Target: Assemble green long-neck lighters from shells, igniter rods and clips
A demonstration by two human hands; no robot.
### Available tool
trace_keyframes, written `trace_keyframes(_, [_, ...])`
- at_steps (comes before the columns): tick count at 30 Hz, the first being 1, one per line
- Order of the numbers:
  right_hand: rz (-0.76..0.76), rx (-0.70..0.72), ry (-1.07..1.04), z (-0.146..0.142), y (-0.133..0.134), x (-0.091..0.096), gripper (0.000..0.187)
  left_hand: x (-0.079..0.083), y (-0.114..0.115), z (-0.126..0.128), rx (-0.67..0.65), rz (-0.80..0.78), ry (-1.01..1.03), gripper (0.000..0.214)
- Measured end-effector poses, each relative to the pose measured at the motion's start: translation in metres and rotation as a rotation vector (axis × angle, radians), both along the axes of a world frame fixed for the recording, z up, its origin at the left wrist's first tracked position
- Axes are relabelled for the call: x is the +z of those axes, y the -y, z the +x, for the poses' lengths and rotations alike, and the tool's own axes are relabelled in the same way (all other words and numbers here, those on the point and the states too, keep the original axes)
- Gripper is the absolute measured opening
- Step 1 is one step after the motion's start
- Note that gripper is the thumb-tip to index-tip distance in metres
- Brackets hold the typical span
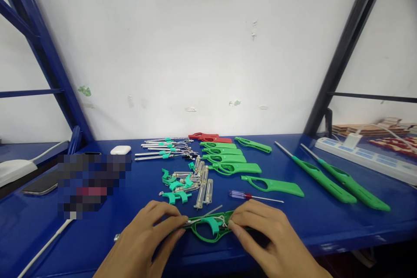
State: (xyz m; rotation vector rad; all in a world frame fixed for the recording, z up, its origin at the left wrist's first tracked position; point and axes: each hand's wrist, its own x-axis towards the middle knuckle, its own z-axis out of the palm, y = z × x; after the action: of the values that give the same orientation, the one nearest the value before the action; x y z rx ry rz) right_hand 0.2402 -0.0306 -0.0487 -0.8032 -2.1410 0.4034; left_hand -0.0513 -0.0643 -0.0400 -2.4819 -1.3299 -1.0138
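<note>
An opened green utility lighter shell (208,239) lies at the table's near edge between my hands. Inside it sit a teal trigger (213,226) and a looped white wire (224,220); a thin translucent tube (211,212) slants up out of it. My left hand (154,230) is closed, thumb and fingers pinching the shell's narrow front end. A metal tip (116,237) pokes out beyond that hand. My right hand (265,230) is closed on the handle end, its fingertips against the wire; they hide what lies beneath.
Behind lie loose teal triggers (176,197), clear fuel tanks (201,194), metal nozzle rods (153,155), green shells (276,186), a red shell (211,137) and a screwdriver (241,194). Two assembled lighters (325,178) rest right, near a power strip (368,158). A white case (120,150) sits left.
</note>
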Motion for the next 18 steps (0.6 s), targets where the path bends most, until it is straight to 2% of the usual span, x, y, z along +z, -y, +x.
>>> trace_keyframes(4, [0.012, -0.004, 0.009, 0.0, 0.0, 0.001, 0.021, -0.005, -0.001, 0.003, -0.012, -0.003, -0.119, 0.021])
trace_keyframes(10, [0.009, -0.005, 0.008, -0.001, 0.0, 0.0, 0.021, 0.004, 0.0, 0.012, -0.044, 0.045, -0.151, 0.027])
trace_keyframes(14, [0.001, -0.005, 0.003, -0.001, -0.001, 0.0, 0.022, 0.002, 0.002, 0.011, -0.012, 0.034, -0.194, 0.025])
trace_keyframes(18, [0.091, -0.025, -0.015, -0.001, 0.0, -0.001, 0.02, 0.0, 0.004, 0.008, -0.025, 0.176, -0.226, 0.026])
